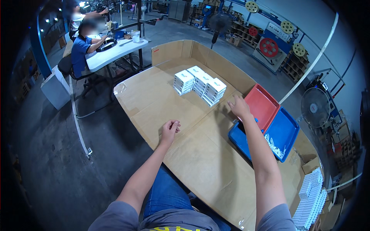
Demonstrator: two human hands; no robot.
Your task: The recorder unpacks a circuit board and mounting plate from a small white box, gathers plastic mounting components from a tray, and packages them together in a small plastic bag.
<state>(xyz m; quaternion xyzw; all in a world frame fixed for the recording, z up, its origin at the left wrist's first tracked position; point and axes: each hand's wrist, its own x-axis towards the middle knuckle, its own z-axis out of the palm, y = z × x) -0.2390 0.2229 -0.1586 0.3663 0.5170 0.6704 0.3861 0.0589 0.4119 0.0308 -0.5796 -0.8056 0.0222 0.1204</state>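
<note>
My left hand (169, 131) hovers above the near left part of the cardboard-covered table (200, 134). Its fingers are curled in, and nothing shows in them. Farther off to the right, my right hand (239, 107) reaches out beside the red tray (262, 106), thumb and fingers apart, holding nothing that I can see. To the left of it stand several stacks of flat white boxes (203, 80), grouped close together. A blue tray (283, 129) with small white pieces (274, 145) lies to the right of my right forearm. Another blue tray (239, 139) is partly hidden under that forearm.
Upright cardboard walls (219, 57) rim the table's far side. Rows of small white boxes (310, 196) fill the near right corner. A standing fan (315, 107) is beyond the right edge. At the far left a person (81, 48) sits at a white table (115, 54).
</note>
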